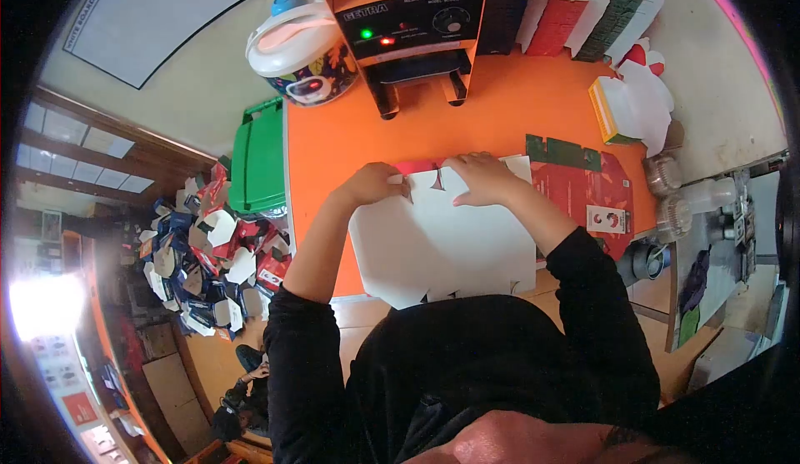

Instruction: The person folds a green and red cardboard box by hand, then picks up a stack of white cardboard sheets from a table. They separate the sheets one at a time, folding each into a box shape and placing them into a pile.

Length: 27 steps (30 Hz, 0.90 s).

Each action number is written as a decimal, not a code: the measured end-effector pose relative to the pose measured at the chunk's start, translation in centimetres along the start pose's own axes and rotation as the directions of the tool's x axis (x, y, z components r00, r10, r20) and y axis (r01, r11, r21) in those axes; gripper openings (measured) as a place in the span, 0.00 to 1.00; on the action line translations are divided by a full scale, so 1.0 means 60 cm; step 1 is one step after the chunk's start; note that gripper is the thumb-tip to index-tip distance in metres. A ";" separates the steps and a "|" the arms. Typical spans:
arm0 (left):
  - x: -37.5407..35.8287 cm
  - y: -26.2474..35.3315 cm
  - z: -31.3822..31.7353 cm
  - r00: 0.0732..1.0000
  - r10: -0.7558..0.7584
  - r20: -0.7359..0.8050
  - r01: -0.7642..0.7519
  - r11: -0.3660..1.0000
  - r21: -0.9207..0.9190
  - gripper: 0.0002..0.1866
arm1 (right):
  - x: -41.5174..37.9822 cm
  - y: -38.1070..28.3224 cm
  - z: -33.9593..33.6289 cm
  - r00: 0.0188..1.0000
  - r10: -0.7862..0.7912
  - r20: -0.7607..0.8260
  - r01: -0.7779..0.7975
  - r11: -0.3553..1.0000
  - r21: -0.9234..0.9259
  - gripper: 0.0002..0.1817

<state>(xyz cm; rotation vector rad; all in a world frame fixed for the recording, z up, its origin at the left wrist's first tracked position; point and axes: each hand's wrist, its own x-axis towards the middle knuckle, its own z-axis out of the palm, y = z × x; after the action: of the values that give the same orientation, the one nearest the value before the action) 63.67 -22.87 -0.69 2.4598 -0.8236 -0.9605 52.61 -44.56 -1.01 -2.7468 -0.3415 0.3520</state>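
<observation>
A flat, unfolded cardboard box blank, white side up, lies across the near edge of the orange table with its near end against my body. My left hand is closed on its far edge, the fingers bent at a slotted flap. To the right, my right hand holds the same edge, thumb on the white face and fingers over the rim. A strip of red shows beyond the edge between the hands. Beside the blank lie red printed box blanks with a green end, partly covered by it.
A cup sealing machine with lit lamps stands at the back of the orange table, beside a rice cooker. A green bin and a heap of folded boxes are at left. Another person sits lower left.
</observation>
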 end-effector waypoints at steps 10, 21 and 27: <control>0.013 0.006 0.021 0.977 0.132 0.167 -0.190 0.895 0.404 0.16 | 0.035 0.004 0.007 0.963 0.180 0.201 -0.164 0.982 -0.094 0.12; -0.105 -0.031 0.234 0.829 0.312 -0.465 -0.100 0.900 0.425 0.41 | -0.116 -0.043 0.174 0.875 0.073 -0.479 -0.079 0.997 0.008 0.21; -0.102 -0.021 0.204 0.838 0.375 -0.396 -0.143 0.852 0.504 0.49 | -0.110 -0.047 0.163 0.868 0.084 -0.489 -0.082 0.996 0.026 0.19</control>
<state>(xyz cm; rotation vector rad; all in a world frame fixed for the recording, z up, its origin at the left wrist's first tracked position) 51.87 -19.57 -6.89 2.6761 -1.2703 -0.0187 43.11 -40.79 -7.53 -2.7261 -0.0848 -0.3287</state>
